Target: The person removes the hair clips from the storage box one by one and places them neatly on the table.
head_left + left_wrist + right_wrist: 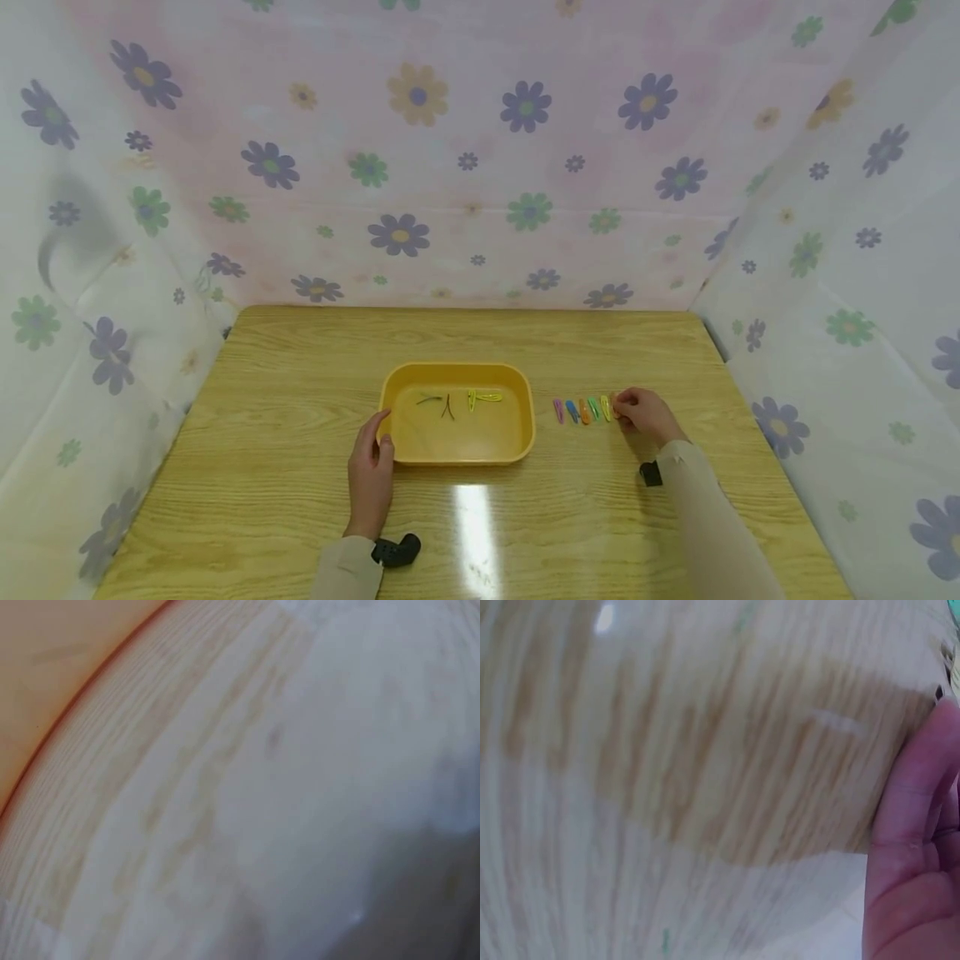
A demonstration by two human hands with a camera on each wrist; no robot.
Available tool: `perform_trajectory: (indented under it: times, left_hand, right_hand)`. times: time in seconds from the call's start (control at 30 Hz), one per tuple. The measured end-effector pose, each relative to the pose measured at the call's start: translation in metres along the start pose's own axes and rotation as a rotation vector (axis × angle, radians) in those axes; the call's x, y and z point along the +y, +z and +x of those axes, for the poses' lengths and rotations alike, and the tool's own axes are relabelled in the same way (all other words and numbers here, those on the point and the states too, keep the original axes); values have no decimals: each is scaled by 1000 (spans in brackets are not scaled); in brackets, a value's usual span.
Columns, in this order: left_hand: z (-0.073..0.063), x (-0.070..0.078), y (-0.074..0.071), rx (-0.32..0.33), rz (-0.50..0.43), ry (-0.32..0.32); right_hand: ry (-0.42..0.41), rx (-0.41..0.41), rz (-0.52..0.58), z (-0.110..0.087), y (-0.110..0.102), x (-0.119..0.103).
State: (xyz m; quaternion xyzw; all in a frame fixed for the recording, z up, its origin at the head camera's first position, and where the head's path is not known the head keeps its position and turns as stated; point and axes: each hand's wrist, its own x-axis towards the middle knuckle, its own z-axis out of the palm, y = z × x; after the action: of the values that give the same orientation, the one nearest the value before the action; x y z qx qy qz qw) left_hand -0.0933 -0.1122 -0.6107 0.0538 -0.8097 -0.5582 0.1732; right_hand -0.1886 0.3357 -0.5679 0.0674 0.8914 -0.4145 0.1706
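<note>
My left hand [371,467] rests against the left side of a yellow plastic tray [457,457], fingertips at the rim and thumb near its front left corner. To the right of the tray, my right hand [648,414] pinches a small orange hair clip [616,405] at the right end of a row of clips; the fingers partly cover it. Leftward from it lie a yellow clip [605,407], a green clip [595,408], another orange clip [584,412], a blue clip [572,411] and a pink clip [558,411]. The right wrist view shows the thumb [919,776] at its edge.
Inside the tray lie two yellow hair clips [489,397], a thin reddish piece [447,407] and a thin dark green piece [429,399]. The wood-grain table [300,358] meets a flower-patterned cloth [480,167] at the back and sides.
</note>
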Motion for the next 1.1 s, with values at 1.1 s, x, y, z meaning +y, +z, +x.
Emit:
perform_trajectory:
  times: [1.1]
  left_hand:
    - [0, -2, 1, 18, 28, 21]
  right_hand:
    - [-78, -57, -34, -1, 1, -5]
